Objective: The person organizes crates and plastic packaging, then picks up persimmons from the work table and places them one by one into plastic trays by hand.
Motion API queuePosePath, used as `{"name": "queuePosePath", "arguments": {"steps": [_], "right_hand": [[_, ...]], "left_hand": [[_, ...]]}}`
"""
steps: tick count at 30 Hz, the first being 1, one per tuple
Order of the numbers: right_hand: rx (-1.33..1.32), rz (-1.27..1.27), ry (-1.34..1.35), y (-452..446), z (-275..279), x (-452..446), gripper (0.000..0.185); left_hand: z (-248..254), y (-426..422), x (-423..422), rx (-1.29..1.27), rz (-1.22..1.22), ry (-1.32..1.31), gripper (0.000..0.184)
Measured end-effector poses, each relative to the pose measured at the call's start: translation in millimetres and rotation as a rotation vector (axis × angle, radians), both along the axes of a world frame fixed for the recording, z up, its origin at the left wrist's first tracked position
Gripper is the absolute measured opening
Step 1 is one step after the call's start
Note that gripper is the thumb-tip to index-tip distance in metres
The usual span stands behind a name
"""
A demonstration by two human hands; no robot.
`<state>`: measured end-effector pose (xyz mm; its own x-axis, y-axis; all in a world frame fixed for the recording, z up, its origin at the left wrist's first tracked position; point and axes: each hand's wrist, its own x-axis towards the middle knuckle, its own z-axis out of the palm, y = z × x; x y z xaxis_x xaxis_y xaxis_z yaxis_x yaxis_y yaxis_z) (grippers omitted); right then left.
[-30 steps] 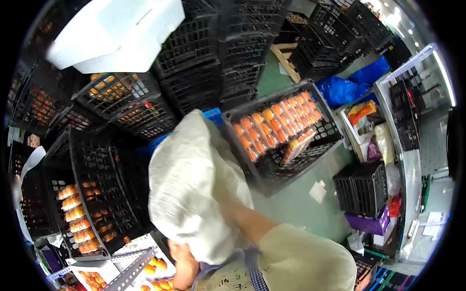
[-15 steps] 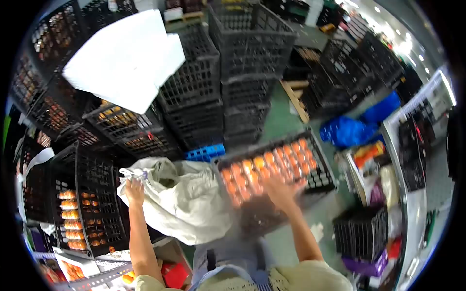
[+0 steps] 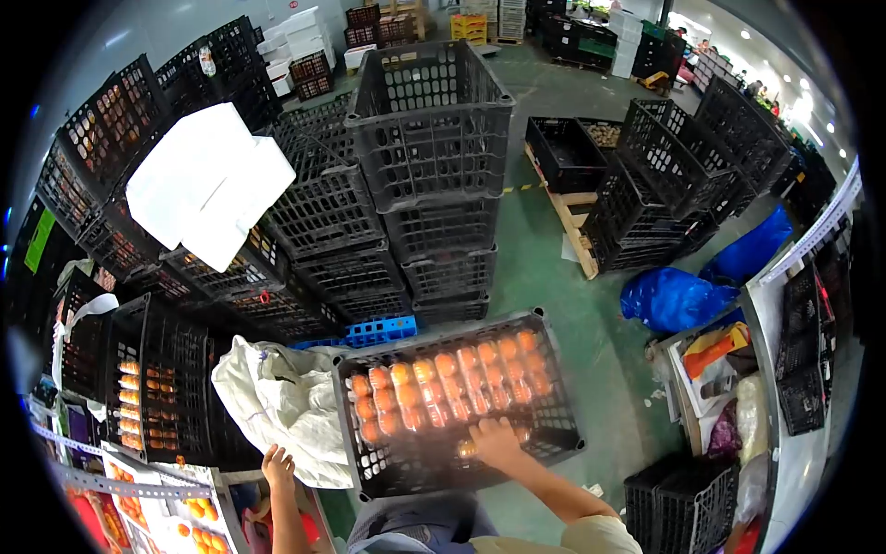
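Observation:
A black plastic crate (image 3: 558, 392) holds rows of orange fruit (image 3: 406, 392) in clear plastic packs. My right hand (image 3: 496, 443) reaches into its near side, fingers bent over a clear pack of orange fruit (image 3: 467, 450) that shows on both sides of the hand. The hand partly hides this pack. My left hand (image 3: 279, 469) is at the lower left, below the crumpled white sack (image 3: 300, 420), with its fingers apart and nothing visible in them. The sack lies against the left side of the crate.
Tall stacks of black crates (image 3: 429, 148) stand ahead, with white foam boxes (image 3: 208, 180) on the left one. A crate of packed fruit (image 3: 175, 388) is at left. Blue bags (image 3: 678, 297), a cluttered shelf (image 3: 720, 351) and a black crate (image 3: 683, 503) line the right.
My left hand has let go of the white sack and moved down toward me. My right hand has moved to the crate's near side. The view has tilted up, showing more floor ahead.

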<state>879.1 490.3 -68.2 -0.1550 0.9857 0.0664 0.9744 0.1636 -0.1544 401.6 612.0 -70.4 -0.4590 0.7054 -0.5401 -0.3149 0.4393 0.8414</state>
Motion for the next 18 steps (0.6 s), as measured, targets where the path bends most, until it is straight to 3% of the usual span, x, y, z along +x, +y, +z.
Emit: {"name": "queuePosePath", "arguments": {"steps": [5, 6, 8, 13, 18], "right_hand": [[0.036, 0.138, 0.109, -14, -13, 1, 0.019], [-0.073, 0.135, 0.132, -12, -20, 2, 0.019], [-0.288, 0.129, 0.167, -3, -29, 2, 0.020], [-0.376, -0.060, 0.233, 8, 62, 4, 0.032], [-0.125, -0.040, 0.323, 7, 176, -25, 0.043]], "left_hand": [[22, -36, 12, 0.075, 0.017, -0.075, 0.020], [5, -41, -6, 0.157, -0.044, -0.171, 0.016], [12, -42, 6, 0.089, -0.061, 0.008, 0.017], [65, -59, 41, 0.118, -0.146, 0.082, 0.020], [63, -98, 14, 0.208, -0.145, 0.061, 0.015]]}}
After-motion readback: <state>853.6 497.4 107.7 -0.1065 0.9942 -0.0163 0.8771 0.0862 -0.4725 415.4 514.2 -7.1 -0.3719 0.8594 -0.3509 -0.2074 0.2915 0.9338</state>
